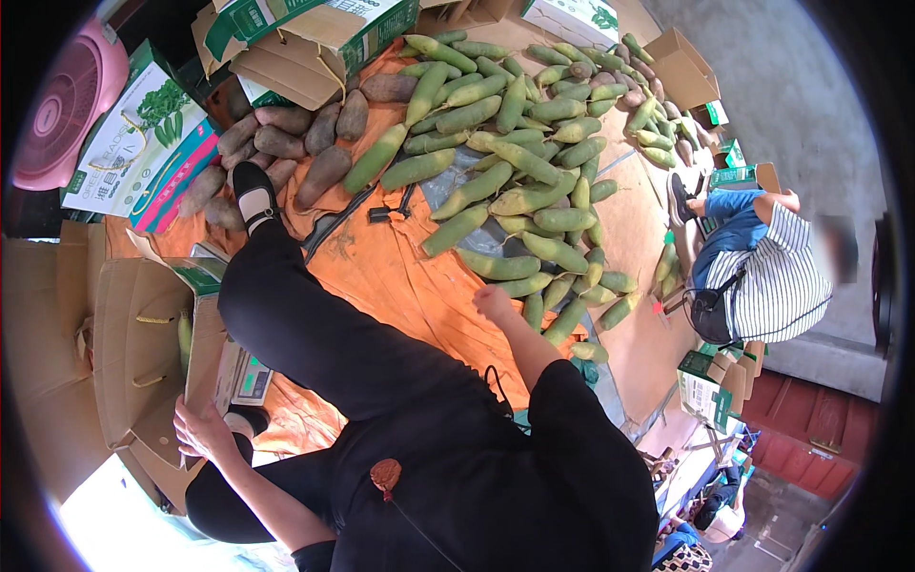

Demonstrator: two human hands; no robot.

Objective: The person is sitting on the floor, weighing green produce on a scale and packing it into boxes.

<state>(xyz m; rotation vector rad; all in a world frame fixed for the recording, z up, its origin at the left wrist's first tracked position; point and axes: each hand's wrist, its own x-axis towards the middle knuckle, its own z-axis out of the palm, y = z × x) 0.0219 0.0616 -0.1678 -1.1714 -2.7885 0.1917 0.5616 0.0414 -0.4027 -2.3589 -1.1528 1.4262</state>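
Note:
My left hand (200,434) grips the near edge of an open cardboard box (138,334) at the left, fingers spread on its wall. Inside the box lies a green radish (185,340). A scale with a lit display (254,379) is beside the box. My right hand (494,303) hovers curled at the near side of a large heap of green radishes (534,172), with nothing visible in it. Dark reddish-brown radishes (324,176) lie in a group at the far left of the heap, near my shoe.
An orange sheet (372,262) covers the floor. A pink basin (71,105) and printed cartons (143,143) stand at the far left, with another open carton (305,57) behind. At right a person in a striped shirt (782,276) sits near more boxes (715,386).

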